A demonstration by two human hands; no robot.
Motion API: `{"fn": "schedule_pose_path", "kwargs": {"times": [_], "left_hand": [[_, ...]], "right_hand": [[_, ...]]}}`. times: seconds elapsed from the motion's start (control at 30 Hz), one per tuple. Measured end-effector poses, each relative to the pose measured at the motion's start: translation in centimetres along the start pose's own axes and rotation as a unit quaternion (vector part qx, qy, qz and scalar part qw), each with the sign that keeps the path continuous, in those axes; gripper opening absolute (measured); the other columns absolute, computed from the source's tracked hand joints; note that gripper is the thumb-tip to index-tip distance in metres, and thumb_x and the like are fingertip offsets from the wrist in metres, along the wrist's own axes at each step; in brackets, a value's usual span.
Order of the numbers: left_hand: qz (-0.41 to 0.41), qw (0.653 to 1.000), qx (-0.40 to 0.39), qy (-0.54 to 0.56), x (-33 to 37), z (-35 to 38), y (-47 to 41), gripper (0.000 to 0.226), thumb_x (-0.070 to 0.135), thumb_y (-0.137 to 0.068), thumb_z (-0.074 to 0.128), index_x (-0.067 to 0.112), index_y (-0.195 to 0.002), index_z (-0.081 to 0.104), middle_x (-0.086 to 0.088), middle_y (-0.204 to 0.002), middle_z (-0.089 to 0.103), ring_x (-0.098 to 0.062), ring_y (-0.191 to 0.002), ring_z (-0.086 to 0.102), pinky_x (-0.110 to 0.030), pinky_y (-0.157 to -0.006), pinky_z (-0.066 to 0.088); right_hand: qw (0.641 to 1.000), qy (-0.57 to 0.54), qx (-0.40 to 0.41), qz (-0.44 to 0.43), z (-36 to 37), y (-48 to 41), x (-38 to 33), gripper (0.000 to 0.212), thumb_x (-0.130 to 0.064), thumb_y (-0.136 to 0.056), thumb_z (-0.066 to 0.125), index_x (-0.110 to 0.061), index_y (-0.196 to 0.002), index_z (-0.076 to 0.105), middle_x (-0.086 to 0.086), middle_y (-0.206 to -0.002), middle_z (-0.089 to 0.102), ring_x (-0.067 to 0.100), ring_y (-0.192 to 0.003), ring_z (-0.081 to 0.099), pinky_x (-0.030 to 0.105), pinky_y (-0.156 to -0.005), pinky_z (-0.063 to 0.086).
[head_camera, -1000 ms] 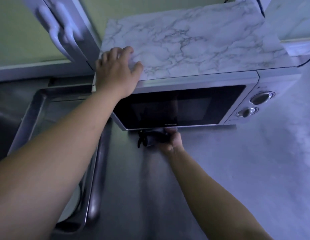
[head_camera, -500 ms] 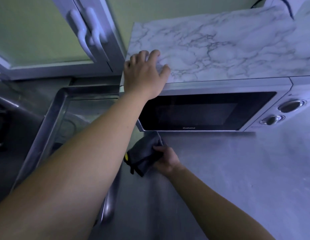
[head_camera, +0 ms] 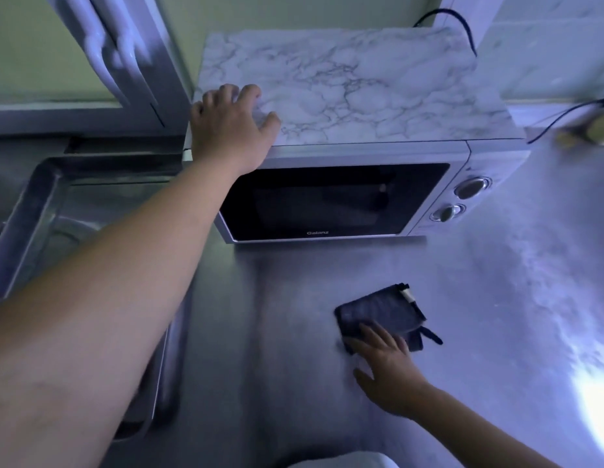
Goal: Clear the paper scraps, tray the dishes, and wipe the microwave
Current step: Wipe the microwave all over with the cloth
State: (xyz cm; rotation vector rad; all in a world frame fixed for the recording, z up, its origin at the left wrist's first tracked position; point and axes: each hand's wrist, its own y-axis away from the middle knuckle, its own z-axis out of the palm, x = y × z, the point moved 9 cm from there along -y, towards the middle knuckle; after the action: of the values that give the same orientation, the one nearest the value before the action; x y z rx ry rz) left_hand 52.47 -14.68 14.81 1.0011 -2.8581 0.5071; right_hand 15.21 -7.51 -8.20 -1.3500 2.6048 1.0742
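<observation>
A silver microwave (head_camera: 327, 201) with a dark door and two knobs stands on the steel counter, its top covered in a marble pattern. My left hand (head_camera: 229, 130) rests flat on the top's front left corner, fingers spread. A dark grey folded cloth (head_camera: 378, 312) lies flat on the counter in front of the microwave, toward the right. My right hand (head_camera: 388, 369) has its spread fingertips on the cloth's near edge, without gripping it.
A steel sink (head_camera: 33, 197) lies left of the microwave, under my left arm. White cabinet doors with handles (head_camera: 104, 45) hang at upper left. A black cable (head_camera: 462, 25) runs behind the microwave. A small yellowish object (head_camera: 594, 130) sits far right. Something white (head_camera: 344, 461) shows at the bottom edge.
My right hand carried the cloth from under the microwave's front edge toward me and to the right; the cloth now lies flat with only fingertips on it. The left hand stayed on the microwave.
</observation>
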Motion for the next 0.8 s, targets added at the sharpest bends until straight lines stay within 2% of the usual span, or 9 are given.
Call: {"fn": "schedule_pose_path", "kwargs": {"times": [0.17,0.27,0.33,0.37,0.43,0.5,0.6,0.7,0.8], "left_hand": [[0.019,0.999,0.024,0.043,0.9,-2.0,1.0,0.041,0.038,-0.093,0.046,0.016,-0.122,0.064,-0.010,-0.130,0.060,-0.034,-0.124,0.048,-0.043,-0.109,0.031],[0.143,0.963,0.185,0.130,4.2,-5.5,5.8,0.022,0.013,-0.088,0.053,0.010,-0.099,0.072,-0.005,-0.108,0.069,-0.031,-0.108,0.059,-0.042,-0.098,0.038],[0.208,0.929,0.204,0.230,7.5,-4.6,11.9,0.016,0.004,-0.086,0.056,0.008,-0.091,0.070,-0.004,-0.094,0.069,-0.028,-0.091,0.062,-0.041,-0.086,0.044],[0.225,0.925,0.158,0.264,9.3,-2.5,14.8,0.015,0.004,-0.086,0.057,0.008,-0.091,0.070,-0.004,-0.093,0.069,-0.027,-0.089,0.062,-0.040,-0.083,0.046],[0.182,0.944,-0.038,0.274,12.3,4.8,19.5,0.023,0.017,-0.089,0.063,0.009,-0.110,0.069,-0.006,-0.110,0.067,-0.028,-0.105,0.061,-0.042,-0.093,0.047],[0.050,0.932,-0.282,0.221,12.6,13.4,24.0,0.069,0.043,-0.089,0.067,0.017,-0.147,0.041,-0.006,-0.148,0.045,-0.030,-0.136,0.041,-0.042,-0.112,0.034],[-0.068,0.896,-0.405,0.168,11.8,20.2,28.0,0.106,0.059,-0.080,0.070,0.025,-0.158,0.008,-0.004,-0.161,0.023,-0.031,-0.146,0.025,-0.044,-0.115,0.027],[-0.067,0.901,-0.414,0.109,11.9,22.1,28.9,0.085,0.052,-0.078,0.071,0.028,-0.149,0.032,-0.004,-0.144,0.043,-0.030,-0.132,0.040,-0.041,-0.103,0.037],[-0.097,0.870,-0.426,0.228,12.4,22.0,28.8,0.020,0.030,-0.076,0.077,0.025,-0.091,0.065,0.004,-0.090,0.062,-0.020,-0.089,0.059,-0.032,-0.076,0.046]], "right_hand": [[0.977,-0.148,0.128,0.083,-4.1,2.5,4.7,0.057,-0.029,-0.092,0.066,-0.029,-0.146,0.047,0.002,-0.160,0.031,0.027,-0.137,0.044,0.036,-0.107,0.040],[0.957,-0.179,0.156,0.168,-6.0,2.1,9.7,0.071,-0.028,-0.090,0.069,-0.028,-0.153,0.034,0.007,-0.163,0.023,0.033,-0.135,0.046,0.045,-0.107,0.041],[0.948,-0.197,0.142,0.206,-6.3,0.7,12.3,0.079,-0.033,-0.089,0.071,-0.027,-0.156,0.028,0.008,-0.161,0.025,0.033,-0.139,0.040,0.045,-0.109,0.039],[0.942,-0.216,0.132,0.218,-6.2,-0.1,13.1,0.084,-0.035,-0.088,0.074,-0.025,-0.156,0.027,0.009,-0.158,0.032,0.033,-0.137,0.040,0.043,-0.108,0.041],[0.925,-0.278,0.105,0.235,-5.4,-1.9,13.9,0.092,-0.037,-0.082,0.080,-0.021,-0.156,0.026,0.011,-0.148,0.044,0.033,-0.131,0.046,0.038,-0.100,0.044],[0.914,-0.311,0.087,0.245,-4.2,-3.2,13.8,0.090,-0.033,-0.078,0.083,-0.017,-0.152,0.034,0.013,-0.141,0.047,0.033,-0.123,0.051,0.033,-0.091,0.043],[0.898,-0.325,0.117,0.272,-2.9,-3.9,14.2,0.062,-0.020,-0.072,0.083,-0.012,-0.126,0.054,0.014,-0.123,0.056,0.029,-0.098,0.057,0.036,-0.080,0.050],[0.887,-0.346,0.131,0.275,-1.9,-3.4,14.4,0.046,-0.016,-0.073,0.080,-0.012,-0.111,0.054,0.009,-0.116,0.046,0.027,-0.088,0.055,0.040,-0.079,0.052],[0.888,-0.351,0.153,0.255,-1.6,-1.9,14.8,0.037,-0.014,-0.076,0.075,-0.018,-0.101,0.048,0.008,-0.117,0.045,0.022,-0.080,0.050,0.032,-0.066,0.043]]}}
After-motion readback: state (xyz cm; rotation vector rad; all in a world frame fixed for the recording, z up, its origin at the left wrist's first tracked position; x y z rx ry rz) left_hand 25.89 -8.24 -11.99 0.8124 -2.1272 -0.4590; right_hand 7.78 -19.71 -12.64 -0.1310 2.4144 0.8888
